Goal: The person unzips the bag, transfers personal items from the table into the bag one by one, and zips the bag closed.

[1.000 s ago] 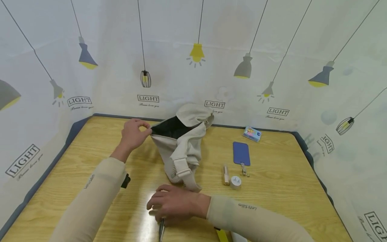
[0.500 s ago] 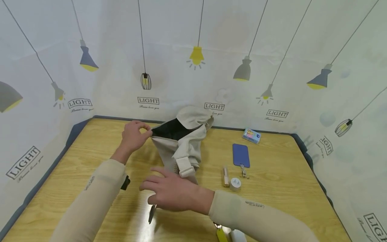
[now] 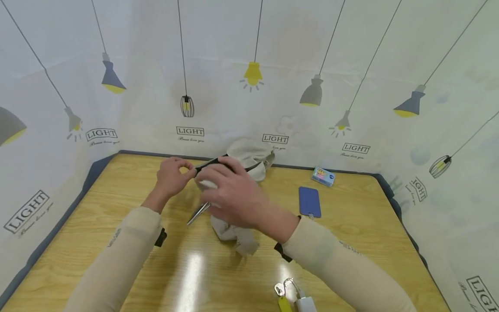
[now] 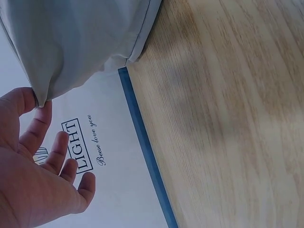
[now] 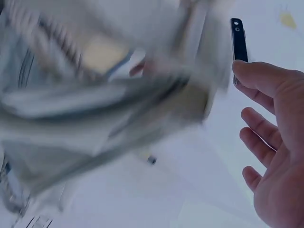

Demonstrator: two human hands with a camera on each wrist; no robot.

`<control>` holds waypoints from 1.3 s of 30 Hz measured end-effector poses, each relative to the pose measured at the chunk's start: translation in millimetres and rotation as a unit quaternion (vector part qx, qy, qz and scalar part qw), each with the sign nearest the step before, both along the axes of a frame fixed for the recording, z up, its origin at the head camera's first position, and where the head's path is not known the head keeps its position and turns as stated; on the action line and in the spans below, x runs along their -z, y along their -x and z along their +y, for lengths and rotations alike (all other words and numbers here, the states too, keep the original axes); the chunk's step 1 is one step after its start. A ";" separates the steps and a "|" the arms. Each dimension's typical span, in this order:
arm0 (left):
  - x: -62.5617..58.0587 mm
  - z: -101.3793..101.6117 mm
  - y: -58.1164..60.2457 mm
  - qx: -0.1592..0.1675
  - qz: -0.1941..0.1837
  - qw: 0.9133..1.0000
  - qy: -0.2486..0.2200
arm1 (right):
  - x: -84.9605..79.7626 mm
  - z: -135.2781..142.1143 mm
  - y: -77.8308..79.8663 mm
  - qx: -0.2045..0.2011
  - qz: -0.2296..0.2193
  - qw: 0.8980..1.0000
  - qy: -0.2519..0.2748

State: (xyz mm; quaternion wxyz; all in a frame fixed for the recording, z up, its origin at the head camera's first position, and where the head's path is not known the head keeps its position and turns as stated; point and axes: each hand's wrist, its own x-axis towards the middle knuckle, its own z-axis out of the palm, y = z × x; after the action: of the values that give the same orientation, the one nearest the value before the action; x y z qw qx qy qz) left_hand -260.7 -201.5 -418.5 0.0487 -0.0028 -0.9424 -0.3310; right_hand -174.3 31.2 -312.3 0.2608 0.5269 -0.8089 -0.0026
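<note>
A light beige fabric bag with a dark lining [image 3: 249, 151] lies at the back of the table, its mouth parted. My left hand [image 3: 171, 180] pinches the edge of the mouth between thumb and forefinger; the left wrist view shows the pinched corner of the cloth [image 4: 45, 90]. In front of the bag, my right hand [image 3: 241, 195] hides much of it. Between thumb and forefinger it holds a slim black-and-silver metal strip [image 5: 240, 42] with a small hole near one end. The strip's kind is unclear. The bag is blurred in the right wrist view.
Right of the bag lie a blue card holder [image 3: 309, 201] and a small blue box [image 3: 322, 177]. Near the front edge are a key [image 3: 279, 289] with a yellow tag [image 3: 285, 304] and a white block [image 3: 306, 304] with a metal loop. A printed curtain [image 3: 218, 65] surrounds the table.
My right hand has lifted the metal strip from the table front and carried it forward to the bag's mouth. My left hand keeps its pinch. The right arm now covers the lipstick-like tube and round white container.
</note>
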 end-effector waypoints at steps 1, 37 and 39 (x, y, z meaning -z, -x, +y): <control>0.5 -0.7 -0.1 0.000 0.000 1.000 -0.004 | -2.0 2.8 6.3 0.008 -0.004 1.000 0.011; 1.9 2.7 0.2 0.000 0.018 1.000 -0.021 | 46.8 11.2 121.1 0.220 -0.235 0.944 -0.065; 1.8 3.0 -0.2 -0.001 0.017 1.000 -0.025 | 48.0 12.4 122.7 0.222 -0.238 0.943 -0.065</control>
State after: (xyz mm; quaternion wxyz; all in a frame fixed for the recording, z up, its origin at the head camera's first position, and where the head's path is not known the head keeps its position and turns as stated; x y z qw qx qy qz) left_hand -260.4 -198.5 -420.4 0.0647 -0.0058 -0.9329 -0.3541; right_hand -296.9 43.5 -360.3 0.0185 0.3351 -0.9419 0.0120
